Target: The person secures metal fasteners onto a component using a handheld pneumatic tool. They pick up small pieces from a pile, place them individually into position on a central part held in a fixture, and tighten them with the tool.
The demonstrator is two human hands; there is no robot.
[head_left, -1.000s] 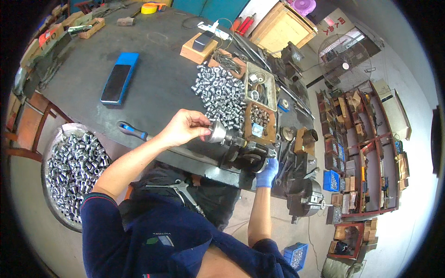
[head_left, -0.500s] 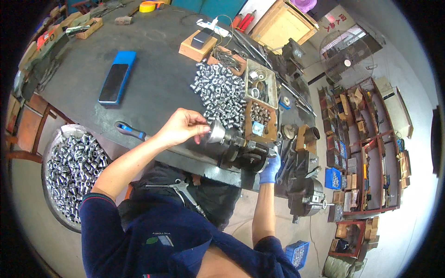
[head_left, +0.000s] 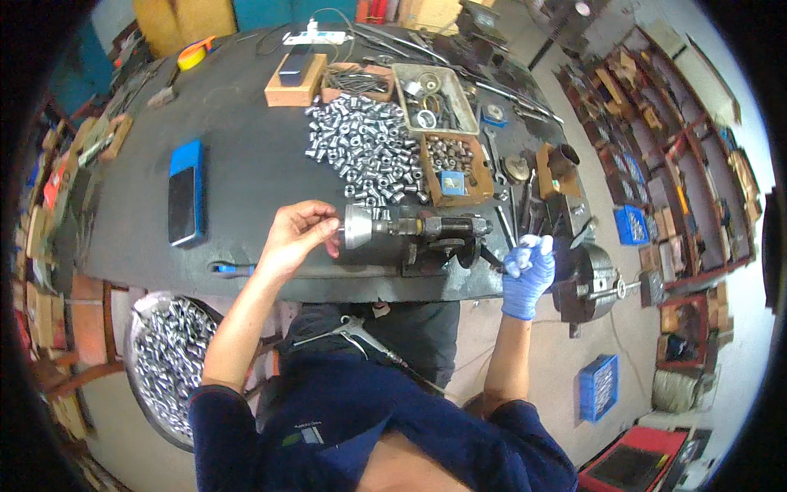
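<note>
My bare left hand is at the open face of a silver cone-shaped chuck, thumb and fingers pinched together. Whatever sits between the fingertips is too small or hidden to name. The chuck points left from a dark bench fixture near the table's front edge. My right hand, in a pale blue glove, is closed round the end of a black lever handle at the fixture's right side. Behind the chuck lies a heap of small silver metal fittings.
A round pan of similar fittings stands low at left. On the table are a blue case with a phone, a wooden box of brownish parts, and a tray. A vise stands right; an air gun lies across my lap.
The view has swung, levelling the table. My right hand has moved outward to the right from behind the fixture with the lever. My left hand stays at the chuck face.
</note>
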